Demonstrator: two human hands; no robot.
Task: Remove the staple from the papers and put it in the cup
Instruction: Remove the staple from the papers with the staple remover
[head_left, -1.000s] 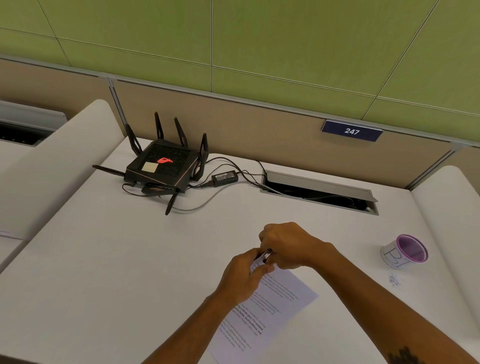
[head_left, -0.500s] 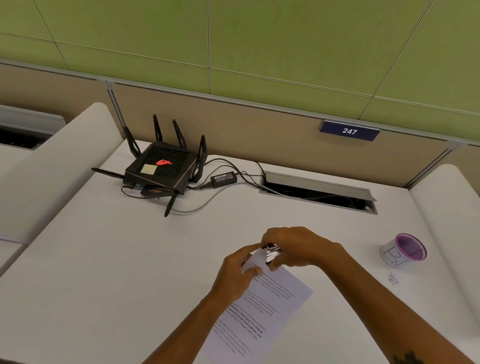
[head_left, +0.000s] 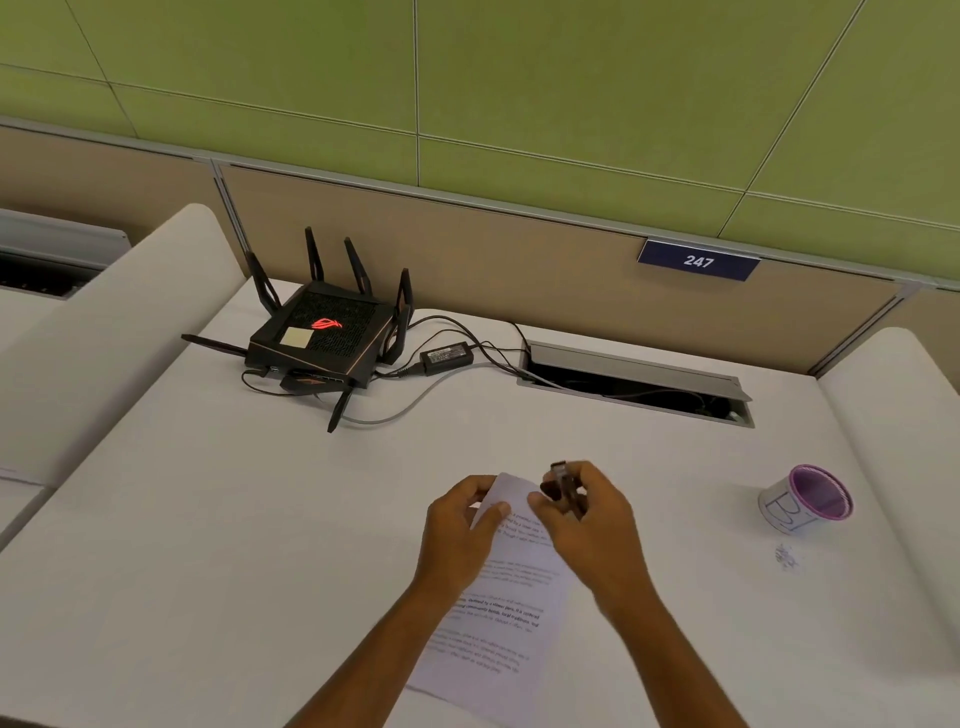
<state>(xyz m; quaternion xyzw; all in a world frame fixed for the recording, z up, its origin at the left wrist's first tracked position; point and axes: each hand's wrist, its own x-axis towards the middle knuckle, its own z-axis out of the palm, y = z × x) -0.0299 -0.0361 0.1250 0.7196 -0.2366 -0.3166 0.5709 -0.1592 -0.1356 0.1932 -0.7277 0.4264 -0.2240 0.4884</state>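
Observation:
The printed papers lie on the white desk in front of me. My left hand pinches their top left corner, which is lifted and curled. My right hand grips a small dark staple remover with metal jaws, just right of that corner. The staple itself is too small to see. A white cup with a purple rim and marker letters stands at the right, well apart from both hands.
A black router with antennas sits at the back left, with a power brick and cables running into an open cable tray. A small pile of loose staples lies in front of the cup. Padded dividers flank the desk.
The hands have drawn slightly apart and toward me. The paper corner is now lifted in my left hand, and the staple remover has come clear of the corner to its right.

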